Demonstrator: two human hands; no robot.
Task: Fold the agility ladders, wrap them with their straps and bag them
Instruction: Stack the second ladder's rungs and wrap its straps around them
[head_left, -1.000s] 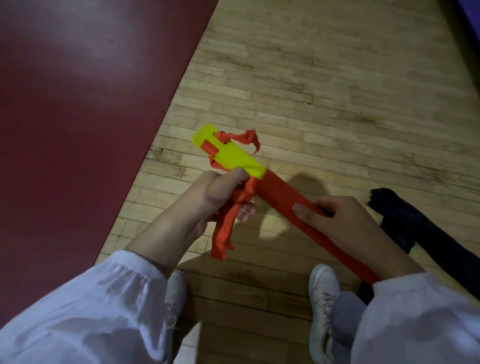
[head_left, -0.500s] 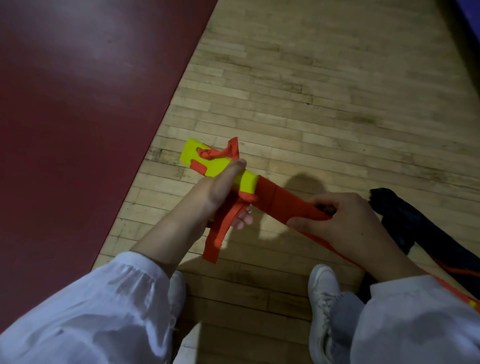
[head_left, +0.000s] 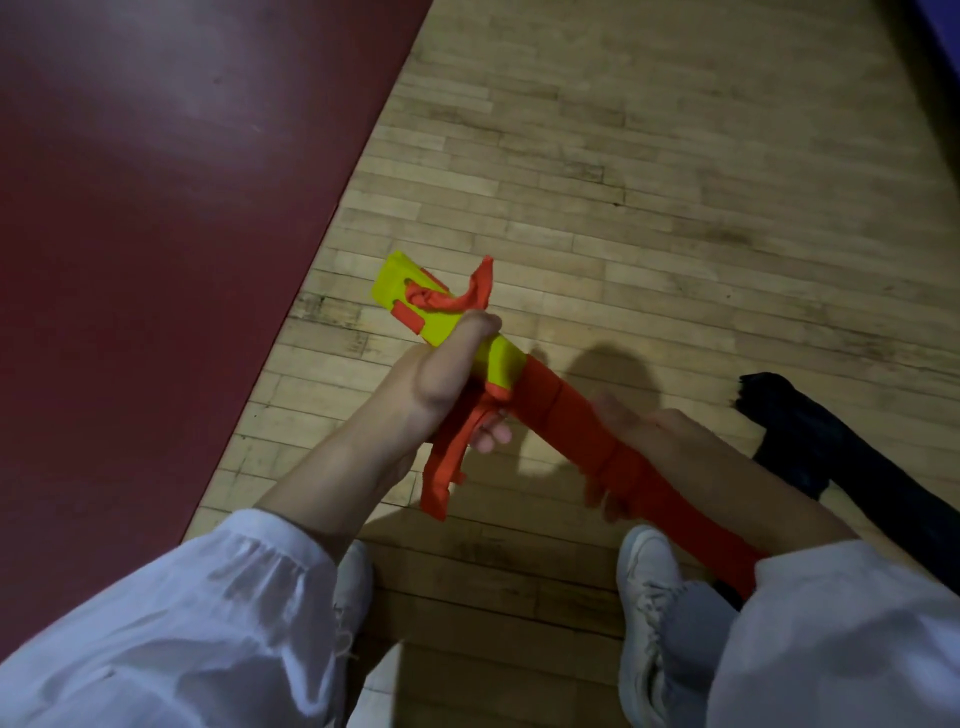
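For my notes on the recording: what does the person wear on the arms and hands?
The left sleeve and right sleeve are loose, white and plain; the left is gathered at the cuff. The left hand and right hand are bare, without gloves; the right one is blurred.

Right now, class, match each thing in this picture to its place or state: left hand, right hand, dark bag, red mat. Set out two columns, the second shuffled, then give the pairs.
1 left hand
2 right hand
3 dark bag
4 red mat

A lies on the wood floor, at the right
B grips the yellow end of the ladder
C covers the ground at the left
D grips the wrapped red strap

Pairs: 1-B, 2-D, 3-A, 4-C
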